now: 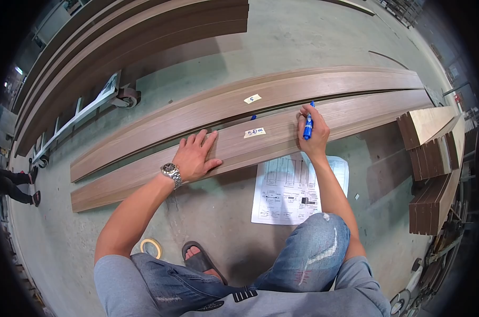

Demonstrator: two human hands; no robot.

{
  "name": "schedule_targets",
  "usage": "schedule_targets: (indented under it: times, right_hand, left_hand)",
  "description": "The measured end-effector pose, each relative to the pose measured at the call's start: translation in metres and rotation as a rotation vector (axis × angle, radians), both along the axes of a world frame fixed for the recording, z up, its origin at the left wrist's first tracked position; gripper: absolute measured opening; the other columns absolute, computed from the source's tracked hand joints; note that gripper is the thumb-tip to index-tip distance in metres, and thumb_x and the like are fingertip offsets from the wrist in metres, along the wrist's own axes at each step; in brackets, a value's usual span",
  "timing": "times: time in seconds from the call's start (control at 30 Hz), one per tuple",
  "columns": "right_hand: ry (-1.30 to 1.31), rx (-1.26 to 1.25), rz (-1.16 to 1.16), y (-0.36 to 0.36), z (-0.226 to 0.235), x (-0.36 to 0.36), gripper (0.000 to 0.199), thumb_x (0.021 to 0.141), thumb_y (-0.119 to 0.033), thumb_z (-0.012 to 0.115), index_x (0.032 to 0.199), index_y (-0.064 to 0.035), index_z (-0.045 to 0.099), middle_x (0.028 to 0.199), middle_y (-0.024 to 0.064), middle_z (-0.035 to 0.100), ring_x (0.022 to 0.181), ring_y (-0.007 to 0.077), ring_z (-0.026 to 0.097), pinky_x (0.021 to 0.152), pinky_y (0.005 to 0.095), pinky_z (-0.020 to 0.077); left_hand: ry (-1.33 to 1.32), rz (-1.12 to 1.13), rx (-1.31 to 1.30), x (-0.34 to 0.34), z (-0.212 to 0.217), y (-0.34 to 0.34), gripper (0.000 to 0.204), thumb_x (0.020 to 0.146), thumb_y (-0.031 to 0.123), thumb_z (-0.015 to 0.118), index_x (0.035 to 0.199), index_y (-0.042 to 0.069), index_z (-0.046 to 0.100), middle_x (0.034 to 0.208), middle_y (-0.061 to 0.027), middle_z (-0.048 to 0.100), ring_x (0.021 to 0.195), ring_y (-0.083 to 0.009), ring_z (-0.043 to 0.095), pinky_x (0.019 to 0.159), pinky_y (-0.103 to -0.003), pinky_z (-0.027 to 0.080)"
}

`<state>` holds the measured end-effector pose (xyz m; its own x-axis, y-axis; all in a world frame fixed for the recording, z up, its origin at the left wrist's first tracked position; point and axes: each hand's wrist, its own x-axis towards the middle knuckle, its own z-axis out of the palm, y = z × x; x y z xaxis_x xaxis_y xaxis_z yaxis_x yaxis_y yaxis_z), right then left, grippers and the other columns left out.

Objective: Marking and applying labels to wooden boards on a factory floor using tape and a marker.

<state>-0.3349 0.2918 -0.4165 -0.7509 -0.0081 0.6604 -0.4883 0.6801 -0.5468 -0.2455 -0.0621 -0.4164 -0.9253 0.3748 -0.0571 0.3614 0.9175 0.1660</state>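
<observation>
Two long brown wood-grain boards lie side by side in front of me, with a narrow gap between them. On the nearer board [226, 143] my left hand [195, 154] rests flat with its fingers spread. My right hand [314, 128] holds a blue marker [308, 127] over the same board, fingers closed round it. A piece of pale tape with handwriting [254, 132] is stuck on this board between my hands. The farther board [207, 108] carries another marked piece of tape [252, 99]. A small blue object [253, 117], perhaps a cap, shows in the gap.
A printed drawing sheet [271, 208] lies on the floor by my knee. A roll of yellowish tape [151, 248] is near my foot. Stacked boards [186, 21] rest on a wheeled trolley [86, 111] at far left; more board ends [428, 158] stand at right. A person's legs [17, 179] show at left.
</observation>
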Motion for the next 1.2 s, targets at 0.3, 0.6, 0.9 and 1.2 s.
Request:
schedule_targets:
  times: [0.3, 0.6, 0.9, 1.2]
  right_hand:
    - [-0.016, 0.003, 0.001, 0.002, 0.000, 0.000, 0.029, 0.089, -0.002, 0.064, 0.117, -0.0069, 0.064, 0.097, 0.0145, 0.072, 0.091, 0.0294, 0.072, 0.081, 0.0369, 0.0552]
    - [-0.002, 0.005, -0.002, 0.001, -0.001, 0.000, 0.029, 0.088, -0.002, 0.065, 0.117, -0.0074, 0.064, 0.097, 0.0139, 0.072, 0.089, 0.0300, 0.071, 0.080, 0.0374, 0.0550]
    - [-0.002, 0.013, -0.003, -0.001, 0.001, -0.001, 0.030, 0.088, -0.002, 0.064, 0.117, -0.0071, 0.064, 0.098, 0.0144, 0.072, 0.091, 0.0306, 0.071, 0.081, 0.0386, 0.0551]
    - [0.275, 0.087, 0.003, 0.008, 0.008, 0.023, 0.036, 0.088, 0.000, 0.064, 0.124, 0.0004, 0.058, 0.114, 0.0176, 0.069, 0.099, 0.0318, 0.069, 0.088, 0.0377, 0.0531]
  left_hand:
    - [-0.027, 0.009, -0.007, -0.002, 0.000, 0.001, 0.087, 0.092, 0.060, 0.055, 0.153, 0.002, 0.031, 0.151, -0.0223, 0.038, 0.131, -0.0387, 0.043, 0.107, -0.050, 0.036]
    - [-0.039, 0.007, -0.017, -0.001, -0.002, 0.000, 0.091, 0.093, 0.062, 0.053, 0.152, -0.002, 0.030, 0.152, -0.0228, 0.038, 0.132, -0.0386, 0.043, 0.109, -0.049, 0.035]
    - [-0.043, 0.028, 0.012, -0.002, 0.002, 0.000, 0.091, 0.092, 0.062, 0.055, 0.151, -0.002, 0.032, 0.152, -0.0232, 0.039, 0.135, -0.0380, 0.042, 0.111, -0.049, 0.035]
    - [0.200, 0.003, 0.230, -0.005, -0.019, -0.022, 0.032, 0.091, 0.029, 0.064, 0.105, 0.000, 0.067, 0.127, -0.0184, 0.063, 0.112, -0.0361, 0.061, 0.095, -0.042, 0.051]
